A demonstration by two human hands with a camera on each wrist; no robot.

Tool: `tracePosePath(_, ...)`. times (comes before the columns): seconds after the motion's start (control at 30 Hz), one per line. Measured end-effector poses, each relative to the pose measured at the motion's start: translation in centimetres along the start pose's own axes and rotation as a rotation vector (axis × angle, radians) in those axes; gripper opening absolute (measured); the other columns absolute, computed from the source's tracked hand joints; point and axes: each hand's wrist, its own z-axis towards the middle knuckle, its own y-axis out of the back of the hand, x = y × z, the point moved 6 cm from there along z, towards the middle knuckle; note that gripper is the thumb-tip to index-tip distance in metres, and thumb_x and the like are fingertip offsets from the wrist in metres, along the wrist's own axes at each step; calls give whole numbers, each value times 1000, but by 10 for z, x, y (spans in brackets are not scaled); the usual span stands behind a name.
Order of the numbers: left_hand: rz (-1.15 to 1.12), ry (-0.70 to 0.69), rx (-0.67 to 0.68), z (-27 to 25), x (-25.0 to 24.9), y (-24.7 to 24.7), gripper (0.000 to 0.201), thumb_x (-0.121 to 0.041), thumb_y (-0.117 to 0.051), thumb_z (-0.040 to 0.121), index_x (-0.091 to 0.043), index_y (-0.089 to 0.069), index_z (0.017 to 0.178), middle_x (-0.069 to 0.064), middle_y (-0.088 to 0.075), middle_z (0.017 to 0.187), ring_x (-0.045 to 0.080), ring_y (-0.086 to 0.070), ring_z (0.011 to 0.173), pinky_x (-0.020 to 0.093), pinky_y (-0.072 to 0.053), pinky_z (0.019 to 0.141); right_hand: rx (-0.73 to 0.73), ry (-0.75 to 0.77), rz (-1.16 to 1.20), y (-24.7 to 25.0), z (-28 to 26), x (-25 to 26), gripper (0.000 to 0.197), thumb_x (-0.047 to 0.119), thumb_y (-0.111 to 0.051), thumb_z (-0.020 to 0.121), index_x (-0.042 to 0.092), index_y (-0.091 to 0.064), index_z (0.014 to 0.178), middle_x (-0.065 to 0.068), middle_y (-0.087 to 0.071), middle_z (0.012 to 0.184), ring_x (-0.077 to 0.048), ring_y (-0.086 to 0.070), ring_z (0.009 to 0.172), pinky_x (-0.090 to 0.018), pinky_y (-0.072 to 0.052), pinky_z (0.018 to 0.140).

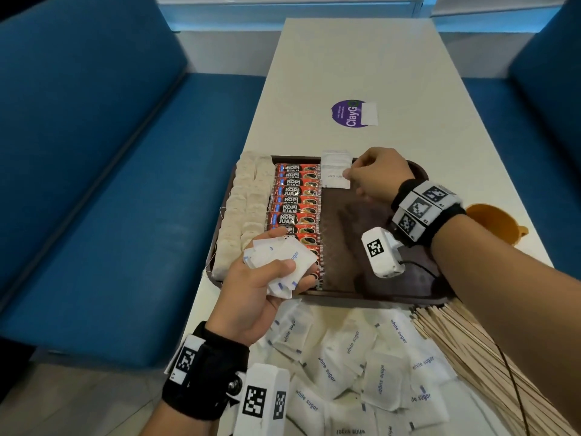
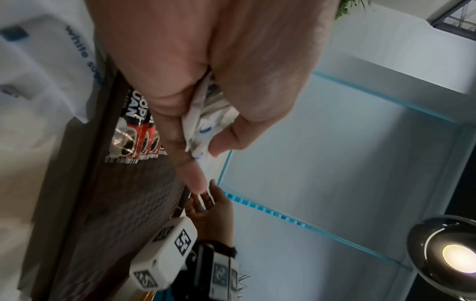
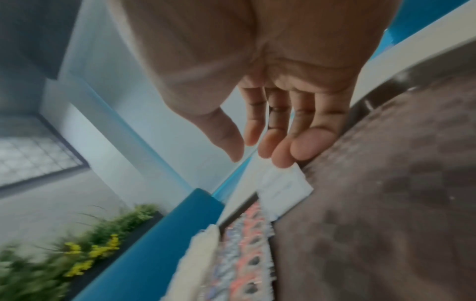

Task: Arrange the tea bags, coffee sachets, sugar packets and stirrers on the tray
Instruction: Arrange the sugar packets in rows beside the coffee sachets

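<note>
On tray (image 1: 361, 247): right hand (image 1: 375, 176) fingers relaxed, touching top sugar packet (image 1: 338, 177). Left hand (image 1: 261, 287) clutches spare packets (image 1: 276, 259). Light, limp, probably slippery; pinch edges.

White table (image 1: 393, 73) runs lengthwise between two blue bench seats: one (image 1: 94, 184) on its left, one (image 1: 534, 89) on its right. Purple round sticker (image 1: 347, 113) marked "ClayG" lies mid-table, partly covered by a white label (image 1: 369, 113). Orange cup (image 1: 490, 223) stands near the table's right edge. Yellow-flowered planter (image 3: 90, 254) sits beyond the table, blurred. Lit round lamp (image 2: 448, 254) overhead.
</note>
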Motion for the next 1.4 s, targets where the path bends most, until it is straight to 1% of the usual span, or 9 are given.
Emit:
tracePosePath(0.2,21,-55,48,-15,-4,-17,52,15,-58,88,-4,-54,136,22,-70,114,40,-70,92,39,-60,63,219,166,256,8,-100,33,14,24,-76,91,12,-69,89,-5,-72,79,-15,-67,62,-24,-54,56)
tracePosePath(0.5,177,-53,53,-37,-3,-30,41,-7,-73,84,-9,-62,124,13,-72,105,24,-72,83,28,-53,49,429,133,461,-13,-181,5,21,16,-82,85,2,-76,99,-19,-75,84,-17,-63,64,-23,-51,58)
tracePosePath(0.6,200,-55,75,-39,-1,-29,43,-5,-75,83,-6,-63,125,14,-72,107,24,-71,85,29,-54,52,408,101,554,-9,-186,-1,19,9,-81,84,-5,-74,96,-23,-73,83,-19,-59,62,-24,-51,58)
tracePosePath(0.73,157,-71,64,-39,-1,-25,31,6,-73,81,-16,-74,102,17,-73,107,27,-70,82,29,-56,54,347,48,618,-2,-186,-9,23,8,-81,82,-10,-70,94,-25,-67,81,-22,-58,63,-29,-54,59)
tracePosePath(0.93,103,-75,-14,-37,-1,-25,23,-2,-66,88,-3,-71,111,24,-72,108,26,-69,73,28,-55,52,396,-49,797,-12,-192,-11,25,6,-82,68,-2,-71,89,-25,-69,85,-29,-65,69,-30,-59,61)
tracePosePath(1.0,99,-76,-33,-36,-1,-24,37,-11,-68,87,1,-65,122,22,-72,109,25,-70,75,28,-56,53,382,-58,832,-12,-191,-14,25,1,-80,74,-2,-72,97,-25,-73,90,-30,-68,73,-30,-60,62)
tracePosePath(1.17,227,-90,5,-35,2,-25,44,-8,-76,77,1,-67,119,15,-73,94,21,-65,69,26,-54,53,336,-57,829,-9,-189,-16,12,-1,-74,86,-3,-74,98,-30,-72,104,-36,-69,82,-31,-61,66)
tracePosePath(1.3,263,-107,0,-34,6,-23,40,-3,-76,77,-1,-67,116,16,-73,92,22,-64,66,27,-50,50,319,-89,816,-11,-188,-18,27,18,-75,86,-8,-72,93,-37,-63,96,-32,-68,72,-31,-59,62)
tracePosePath(1.4,260,-112,-5,-32,7,-21,40,-2,-75,78,1,-66,117,18,-72,93,23,-65,66,27,-51,50,329,-113,813,-13,-185,-21,26,17,-71,91,-9,-69,93,-29,-59,90,-28,-68,65,-30,-59,59)
